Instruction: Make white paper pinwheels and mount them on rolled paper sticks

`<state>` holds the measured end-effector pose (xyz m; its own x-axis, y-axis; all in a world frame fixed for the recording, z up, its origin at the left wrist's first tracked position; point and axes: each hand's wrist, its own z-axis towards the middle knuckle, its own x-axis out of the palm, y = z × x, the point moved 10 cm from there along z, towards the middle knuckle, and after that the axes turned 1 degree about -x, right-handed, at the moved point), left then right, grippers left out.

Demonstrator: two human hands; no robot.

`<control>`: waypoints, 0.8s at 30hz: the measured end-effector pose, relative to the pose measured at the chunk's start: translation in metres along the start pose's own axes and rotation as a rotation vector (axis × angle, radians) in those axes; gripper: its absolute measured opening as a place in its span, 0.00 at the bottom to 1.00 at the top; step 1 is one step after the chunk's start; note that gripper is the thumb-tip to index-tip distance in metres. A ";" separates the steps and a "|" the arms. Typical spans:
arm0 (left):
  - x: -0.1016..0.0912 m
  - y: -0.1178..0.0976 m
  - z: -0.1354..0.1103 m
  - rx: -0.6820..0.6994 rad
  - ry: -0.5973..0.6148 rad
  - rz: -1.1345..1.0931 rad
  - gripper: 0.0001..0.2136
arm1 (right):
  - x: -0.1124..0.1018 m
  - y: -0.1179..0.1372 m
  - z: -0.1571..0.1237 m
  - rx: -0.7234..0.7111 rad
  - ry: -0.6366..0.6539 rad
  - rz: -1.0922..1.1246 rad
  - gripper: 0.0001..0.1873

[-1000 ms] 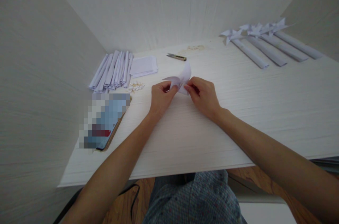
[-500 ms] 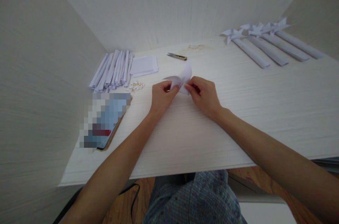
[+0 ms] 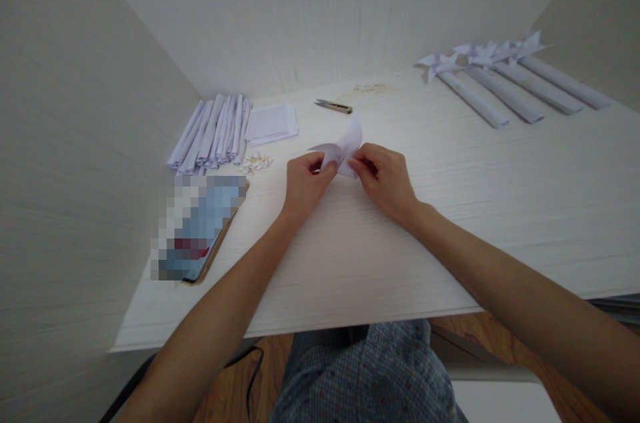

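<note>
Both hands meet over the middle of the white table (image 3: pixel 450 230). My left hand (image 3: pixel 303 181) and my right hand (image 3: pixel 385 180) each pinch a small folded piece of white paper (image 3: pixel 345 144), shaped like pinwheel blades, and hold it just above the tabletop. The fingers of both hands are curled closed on the paper's lower edges. Its upper flaps stick up between the two hands.
A bundle of rolled paper sticks (image 3: pixel 213 133) lies at the back left beside a stack of paper squares (image 3: pixel 271 123) and several small pins (image 3: pixel 256 162). A thread snipper (image 3: pixel 333 106) lies behind. Finished pinwheels on sticks (image 3: pixel 500 80) lie at the back right. A phone (image 3: pixel 197 230) rests left.
</note>
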<state>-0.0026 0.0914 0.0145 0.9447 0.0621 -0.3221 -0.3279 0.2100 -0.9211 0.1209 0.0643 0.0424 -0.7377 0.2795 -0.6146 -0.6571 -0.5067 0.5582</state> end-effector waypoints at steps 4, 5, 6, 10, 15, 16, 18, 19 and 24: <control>0.001 0.000 0.000 0.003 0.004 -0.010 0.06 | 0.000 -0.001 0.000 0.003 0.000 0.003 0.08; 0.001 0.000 0.000 0.004 0.005 -0.012 0.06 | 0.000 -0.001 0.000 0.003 -0.002 0.003 0.08; 0.001 0.000 0.000 0.006 0.004 -0.009 0.06 | 0.000 -0.001 0.000 0.004 -0.003 0.004 0.08; 0.000 0.001 0.001 0.005 0.002 0.012 0.07 | 0.001 -0.002 0.000 0.007 -0.004 0.009 0.08; 0.001 0.001 0.001 0.010 0.008 -0.005 0.08 | 0.001 -0.002 0.000 0.000 -0.013 0.005 0.08; 0.001 0.000 0.001 0.012 0.007 -0.002 0.08 | 0.001 -0.002 0.000 -0.003 -0.011 0.004 0.08; 0.002 -0.001 0.000 0.019 0.012 0.006 0.08 | 0.001 -0.001 0.000 -0.006 0.001 -0.002 0.09; 0.003 -0.002 0.000 0.024 0.015 0.011 0.08 | 0.002 0.000 0.000 -0.007 0.010 -0.008 0.09; 0.002 -0.005 -0.002 0.043 0.002 0.010 0.07 | 0.003 0.002 0.000 -0.014 0.032 -0.036 0.10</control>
<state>0.0006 0.0890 0.0179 0.9412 0.0624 -0.3320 -0.3367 0.2507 -0.9076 0.1169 0.0639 0.0416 -0.7079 0.2714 -0.6521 -0.6808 -0.5082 0.5275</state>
